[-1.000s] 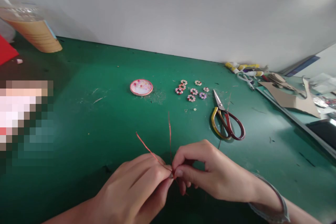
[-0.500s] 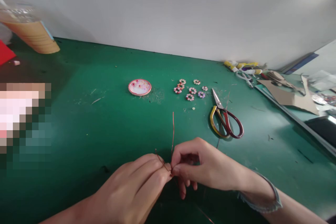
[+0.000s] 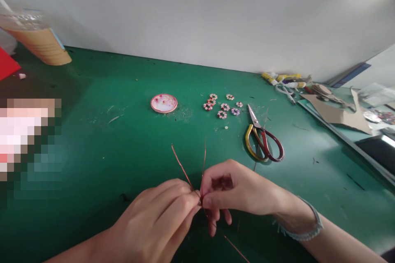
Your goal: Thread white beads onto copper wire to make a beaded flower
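Observation:
My left hand (image 3: 160,218) and my right hand (image 3: 234,191) meet low in the middle of the view, fingertips pinched together on a thin copper-red wire (image 3: 182,166). Two free ends of the wire stick up from the pinch, one slanting to the left, one nearly upright. Another stretch of wire runs down to the lower right under my right hand. What sits exactly at the pinch point is too small to make out. A thin bracelet is on my right wrist.
On the green table (image 3: 101,152) lie a small pink dish of beads (image 3: 164,103), several little bead rings (image 3: 222,106) and red-and-yellow-handled scissors (image 3: 262,141). A drink cup (image 3: 35,35) stands at the far left; cardboard pieces and tools (image 3: 333,107) lie at the right.
The slanting wire end was folded down behind my left fingers half a second ago and now sticks up to the left again. Both hands stay pinched together at the same place.

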`<state>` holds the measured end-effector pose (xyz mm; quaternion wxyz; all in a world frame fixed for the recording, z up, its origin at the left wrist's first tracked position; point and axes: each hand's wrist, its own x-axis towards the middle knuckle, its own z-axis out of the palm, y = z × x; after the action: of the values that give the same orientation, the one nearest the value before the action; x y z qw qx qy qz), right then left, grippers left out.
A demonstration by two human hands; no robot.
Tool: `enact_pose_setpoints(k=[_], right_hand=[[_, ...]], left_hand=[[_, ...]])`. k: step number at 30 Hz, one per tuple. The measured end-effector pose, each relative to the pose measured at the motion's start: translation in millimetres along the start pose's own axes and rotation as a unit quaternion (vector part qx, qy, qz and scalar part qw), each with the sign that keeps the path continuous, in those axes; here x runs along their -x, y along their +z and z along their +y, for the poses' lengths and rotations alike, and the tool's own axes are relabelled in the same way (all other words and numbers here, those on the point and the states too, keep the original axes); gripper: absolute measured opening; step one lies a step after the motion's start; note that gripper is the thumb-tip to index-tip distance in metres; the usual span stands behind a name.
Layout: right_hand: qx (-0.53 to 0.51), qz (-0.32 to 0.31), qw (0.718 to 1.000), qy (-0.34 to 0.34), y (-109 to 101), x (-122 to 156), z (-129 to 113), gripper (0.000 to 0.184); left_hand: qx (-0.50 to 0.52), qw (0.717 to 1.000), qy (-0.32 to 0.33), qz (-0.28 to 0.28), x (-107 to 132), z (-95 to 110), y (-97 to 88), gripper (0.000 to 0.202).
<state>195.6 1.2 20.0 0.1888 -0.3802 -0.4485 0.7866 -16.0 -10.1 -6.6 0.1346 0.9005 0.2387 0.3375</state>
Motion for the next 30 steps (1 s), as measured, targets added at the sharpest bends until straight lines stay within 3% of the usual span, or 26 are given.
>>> enact_pose_setpoints(k=[9, 14, 20, 30], right_hand=[[0.146, 0.066, 0.987, -0.013, 5.4, 4.0, -1.7, 0.011], [0.087, 0.006, 0.996, 0.010, -2.6, 4.7, -7.5, 0.012], [0.087, -0.075, 0.991, 0.068, -8.5, 7.8, -10.4, 0.020], [0.173, 0.001, 0.985, 0.008, 3.8, 6.7, 0.1, 0.013]], left_hand=[[-0.013, 1.000, 0.017, 0.013, 5.8, -0.6, -0.9, 0.019], [0.004, 1.000, 0.004, -0.010, 9.4, -2.0, 0.7, 0.020], [0.000, 1.000, 0.004, -0.014, 11.8, -3.5, 1.1, 0.023], [-0.027, 1.000, 0.011, -0.007, 9.7, 1.3, -0.1, 0.023]])
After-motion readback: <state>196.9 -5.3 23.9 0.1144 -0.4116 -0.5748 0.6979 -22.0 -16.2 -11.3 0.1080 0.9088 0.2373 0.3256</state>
